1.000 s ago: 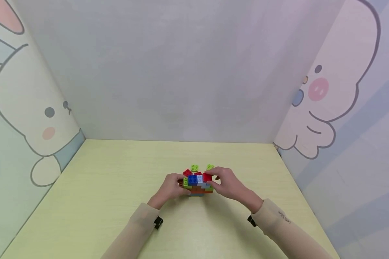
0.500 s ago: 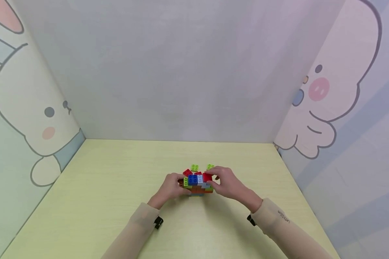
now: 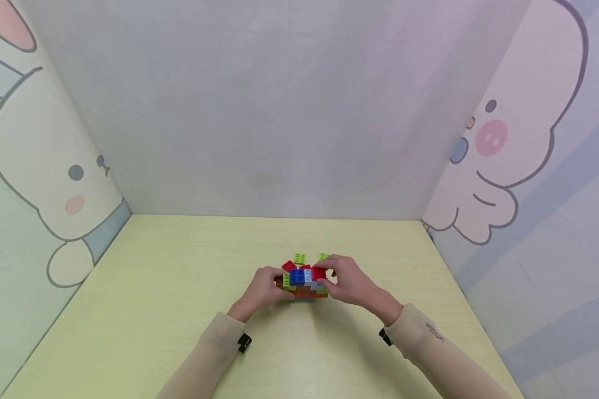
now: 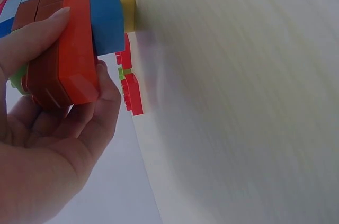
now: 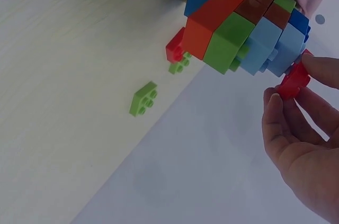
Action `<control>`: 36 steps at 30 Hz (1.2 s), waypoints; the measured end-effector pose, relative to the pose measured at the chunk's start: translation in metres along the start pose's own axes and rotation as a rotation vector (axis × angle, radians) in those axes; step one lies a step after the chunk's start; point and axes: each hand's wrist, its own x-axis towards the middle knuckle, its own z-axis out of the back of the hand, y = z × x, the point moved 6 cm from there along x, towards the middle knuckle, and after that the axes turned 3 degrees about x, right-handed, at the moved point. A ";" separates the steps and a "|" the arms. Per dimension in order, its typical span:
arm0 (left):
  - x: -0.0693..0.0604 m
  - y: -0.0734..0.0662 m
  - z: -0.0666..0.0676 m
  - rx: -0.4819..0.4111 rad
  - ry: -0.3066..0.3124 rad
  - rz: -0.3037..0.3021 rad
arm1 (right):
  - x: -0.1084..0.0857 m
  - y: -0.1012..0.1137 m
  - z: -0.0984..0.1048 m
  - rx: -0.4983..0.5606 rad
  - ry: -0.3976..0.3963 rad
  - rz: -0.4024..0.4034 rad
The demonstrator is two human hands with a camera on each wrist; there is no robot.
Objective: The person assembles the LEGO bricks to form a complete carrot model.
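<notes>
A multicoloured toy brick build [image 3: 303, 291] stands on the table near its middle, its layers yellow, blue, orange, brown, green and light blue. My left hand [image 3: 263, 288] grips its left end; in the left wrist view the thumb lies across the brown and orange bricks [image 4: 77, 49], fingers curled behind. At the top right, my right hand [image 3: 350, 281] pinches a red brick [image 3: 318, 273] between thumb and fingers. The right wrist view has that red brick [image 5: 294, 81] against the light blue upper bricks; whether it is pressed fully on, I cannot tell.
Behind the build lie two loose light green bricks [image 3: 299, 258] and two red ones [image 3: 289, 266], partly hidden. One green brick [image 5: 143, 99] lies apart in the right wrist view. Printed walls [image 3: 279, 138] border the pale table [image 3: 179, 266] at the back and sides.
My right wrist has shifted very slightly up and to the left, with the red brick still pinched. The left hand and the build stay in place.
</notes>
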 end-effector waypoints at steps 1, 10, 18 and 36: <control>0.000 0.000 0.000 -0.003 0.001 0.000 | 0.000 0.000 0.000 -0.004 0.001 0.003; 0.000 -0.001 0.000 -0.007 0.005 -0.009 | 0.003 0.002 0.001 -0.022 0.041 0.019; 0.000 -0.002 0.001 -0.008 0.007 -0.013 | 0.005 0.005 0.003 -0.024 0.066 0.043; 0.001 0.002 -0.001 -0.005 0.008 -0.003 | 0.007 -0.003 -0.003 0.024 0.076 0.013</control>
